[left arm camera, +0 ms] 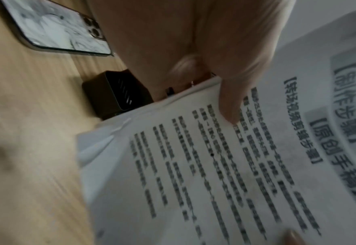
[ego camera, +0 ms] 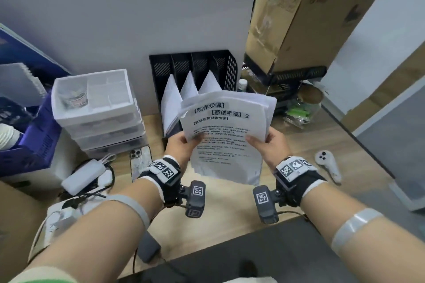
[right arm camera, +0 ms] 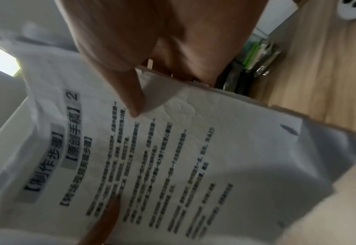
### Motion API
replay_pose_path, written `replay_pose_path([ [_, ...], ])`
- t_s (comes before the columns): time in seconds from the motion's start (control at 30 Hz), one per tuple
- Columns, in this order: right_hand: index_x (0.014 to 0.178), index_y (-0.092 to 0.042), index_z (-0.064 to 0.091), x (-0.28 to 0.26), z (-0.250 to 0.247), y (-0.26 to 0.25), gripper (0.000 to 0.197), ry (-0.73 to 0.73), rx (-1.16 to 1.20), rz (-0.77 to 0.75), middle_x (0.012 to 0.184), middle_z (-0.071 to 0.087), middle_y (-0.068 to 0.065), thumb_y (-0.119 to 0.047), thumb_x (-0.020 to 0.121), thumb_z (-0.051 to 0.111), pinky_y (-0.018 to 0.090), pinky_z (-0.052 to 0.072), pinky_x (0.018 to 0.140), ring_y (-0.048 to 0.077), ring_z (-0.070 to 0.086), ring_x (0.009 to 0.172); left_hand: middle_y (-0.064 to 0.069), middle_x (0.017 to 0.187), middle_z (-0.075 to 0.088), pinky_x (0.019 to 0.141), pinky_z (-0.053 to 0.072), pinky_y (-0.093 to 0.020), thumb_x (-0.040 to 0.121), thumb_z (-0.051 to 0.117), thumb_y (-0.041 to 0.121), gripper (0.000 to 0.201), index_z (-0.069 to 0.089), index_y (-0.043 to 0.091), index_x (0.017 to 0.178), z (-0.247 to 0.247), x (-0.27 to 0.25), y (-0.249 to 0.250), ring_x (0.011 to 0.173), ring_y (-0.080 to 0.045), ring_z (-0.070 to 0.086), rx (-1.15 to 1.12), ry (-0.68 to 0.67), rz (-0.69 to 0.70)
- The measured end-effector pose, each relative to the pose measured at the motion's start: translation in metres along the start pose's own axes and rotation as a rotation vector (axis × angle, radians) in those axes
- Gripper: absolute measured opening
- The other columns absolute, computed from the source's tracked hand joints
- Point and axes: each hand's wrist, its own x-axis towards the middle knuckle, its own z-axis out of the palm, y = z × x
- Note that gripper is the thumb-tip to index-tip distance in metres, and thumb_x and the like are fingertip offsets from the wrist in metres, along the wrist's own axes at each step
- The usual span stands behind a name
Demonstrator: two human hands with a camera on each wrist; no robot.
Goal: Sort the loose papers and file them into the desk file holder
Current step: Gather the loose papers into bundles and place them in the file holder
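I hold a stack of white printed papers (ego camera: 226, 135) above the wooden desk, top sheet facing me with black headings. My left hand (ego camera: 184, 142) pinches the stack's left edge, thumb on top; the wrist view shows the thumb (left arm camera: 227, 99) pressed on the papers (left arm camera: 214, 165). My right hand (ego camera: 268, 145) pinches the right edge, with its thumb (right arm camera: 128, 92) on the papers (right arm camera: 172, 157). Behind the stack stands the black mesh file holder (ego camera: 230, 69) against the wall, and three of its slots hold filed white sheets (ego camera: 171, 96).
White plastic drawers (ego camera: 99, 110) stand left of the holder, a phone (ego camera: 140, 161) and charger cables in front. A white controller (ego camera: 327, 163) lies on the desk (ego camera: 299, 142) at right. A cardboard box (ego camera: 299, 14), a black basket and a jar fill the back right.
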Motion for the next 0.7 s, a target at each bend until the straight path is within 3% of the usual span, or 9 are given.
replay_pose_path([
  [0.1,0.103,-0.013,0.064,-0.017,0.012,0.018,0.017,0.048,-0.116,0.018,0.094,0.069,0.001,-0.016,0.086,0.068,0.027,0.053,0.072,0.015,0.065,0.084,-0.014,0.103,0.077,0.092,0.056,-0.051,0.084,0.076,0.027,0.023,0.075,0.011,0.101,0.006,-0.006,-0.015,0.102,-0.035,0.071,0.126,-0.008,0.042],
  [0.2,0.119,-0.009,0.061,-0.034,0.024,0.042,0.029,-0.036,-0.196,0.05,0.104,0.066,0.004,-0.009,0.09,0.06,0.035,0.052,0.087,0.023,0.063,0.102,-0.008,0.105,0.076,0.094,0.055,-0.047,0.074,0.078,0.045,0.036,0.074,0.02,0.1,0.011,-0.013,-0.035,0.102,-0.029,0.07,0.284,-0.074,-0.027],
  [0.3,0.133,-0.013,0.051,-0.043,0.027,0.063,0.046,-0.119,-0.323,0.046,0.118,0.064,0.005,-0.011,0.088,0.06,0.036,0.047,0.098,0.023,0.059,0.113,-0.008,0.108,0.068,0.081,0.05,-0.03,0.092,0.066,0.03,0.036,0.068,0.006,0.119,0.01,-0.018,-0.049,0.098,-0.023,0.061,0.529,-0.188,-0.089],
  [0.37,0.132,-0.019,0.051,-0.043,0.025,0.065,0.046,-0.09,-0.369,0.112,0.118,0.065,0.008,-0.018,0.087,0.058,0.042,0.049,0.096,0.029,0.059,0.111,-0.01,0.107,0.066,0.067,0.05,-0.024,0.097,0.059,0.026,0.035,0.064,0.007,0.126,0.007,-0.017,-0.053,0.097,-0.024,0.061,0.63,-0.237,-0.13],
  [0.4,0.129,-0.02,0.052,-0.042,0.023,0.064,0.042,-0.063,-0.405,0.169,0.115,0.065,0.009,-0.022,0.087,0.056,0.041,0.05,0.092,0.031,0.059,0.108,-0.012,0.11,0.067,0.067,0.052,-0.024,0.098,0.057,0.027,0.035,0.063,0.008,0.127,0.005,-0.016,-0.054,0.099,-0.026,0.063,0.68,-0.263,-0.129],
  [0.47,0.119,-0.018,0.059,-0.034,0.017,0.058,0.031,-0.031,-0.51,0.297,0.105,0.062,0.008,-0.029,0.09,0.054,0.036,0.049,0.085,0.03,0.06,0.099,-0.016,0.116,0.069,0.084,0.054,-0.033,0.099,0.053,0.033,0.036,0.065,0.01,0.124,0.004,-0.013,-0.049,0.107,-0.033,0.065,0.806,-0.299,-0.11],
  [0.53,0.105,-0.016,0.057,-0.025,0.011,0.05,0.03,0.091,-0.524,0.379,0.107,0.062,0.009,-0.039,0.086,0.06,0.042,0.055,0.08,0.03,0.06,0.089,-0.018,0.116,0.07,0.09,0.055,-0.042,0.099,0.048,0.04,0.037,0.066,0.016,0.121,0.007,-0.01,-0.04,0.104,-0.039,0.066,0.937,-0.287,-0.104],
  [0.6,0.112,-0.012,0.046,-0.015,0.006,0.039,0.057,0.228,-0.388,0.441,0.12,0.055,0.012,-0.045,0.075,0.073,0.047,0.059,0.076,0.027,0.059,0.089,-0.017,0.113,0.069,0.089,0.056,-0.044,0.099,0.045,0.042,0.034,0.064,0.022,0.117,0.013,-0.005,-0.025,0.098,-0.041,0.068,1.05,-0.251,-0.056],
  [0.7,0.133,-0.016,0.034,-0.004,0.011,0.006,0.097,-0.027,-0.108,0.466,0.131,0.051,0.007,-0.055,0.059,0.084,0.046,0.058,0.082,0.023,0.06,0.108,-0.014,0.106,0.072,0.085,0.058,-0.043,0.094,0.043,0.026,0.025,0.063,0.025,0.109,0.031,0.0,-0.001,0.092,-0.04,0.069,1.16,-0.241,0.117],
])
